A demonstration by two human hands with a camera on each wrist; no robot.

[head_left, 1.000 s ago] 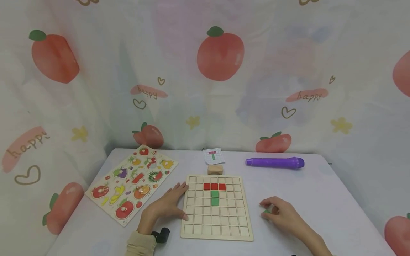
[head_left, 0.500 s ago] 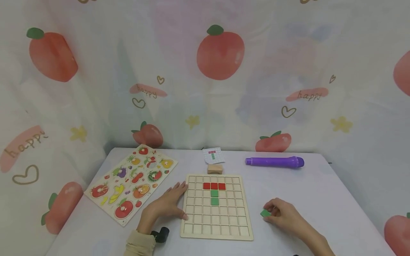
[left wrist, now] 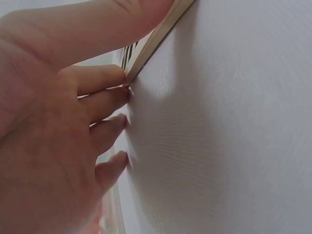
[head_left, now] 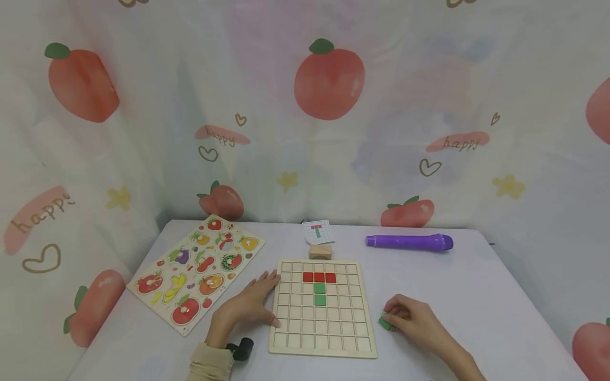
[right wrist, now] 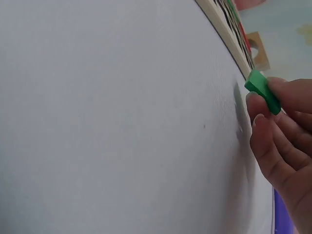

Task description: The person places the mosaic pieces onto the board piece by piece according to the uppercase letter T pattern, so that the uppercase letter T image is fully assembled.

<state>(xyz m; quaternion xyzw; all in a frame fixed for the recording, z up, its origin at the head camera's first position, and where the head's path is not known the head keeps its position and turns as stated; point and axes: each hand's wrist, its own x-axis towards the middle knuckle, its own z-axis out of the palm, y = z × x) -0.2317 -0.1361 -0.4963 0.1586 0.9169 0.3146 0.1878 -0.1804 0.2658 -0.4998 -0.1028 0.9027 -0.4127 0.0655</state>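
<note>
A wooden grid board point(head_left: 329, 328) lies in the middle of the table. Three red tiles point(head_left: 319, 277) form a row in it, and two green tiles point(head_left: 320, 294) run down below the middle one. My left hand point(head_left: 250, 301) rests at the board's left edge, fingers spread and thumb against the side; the left wrist view shows the fingertips point(left wrist: 122, 95) down at the table. To the right of the board, my right hand point(head_left: 414, 317) pinches a small green tile point(right wrist: 262, 87) between thumb and fingers, held close over the table.
Behind the board, a wooden block point(head_left: 321, 252) stands before a paper card point(head_left: 318, 232) printed with a red and green T. A fruit puzzle board point(head_left: 195, 275) lies at the left. At the back right is a purple microphone-shaped stick point(head_left: 409, 242).
My right hand turns the green tile in its fingers and has shifted slightly left toward the board. The left hand and the tiles in the board stay in place.
</note>
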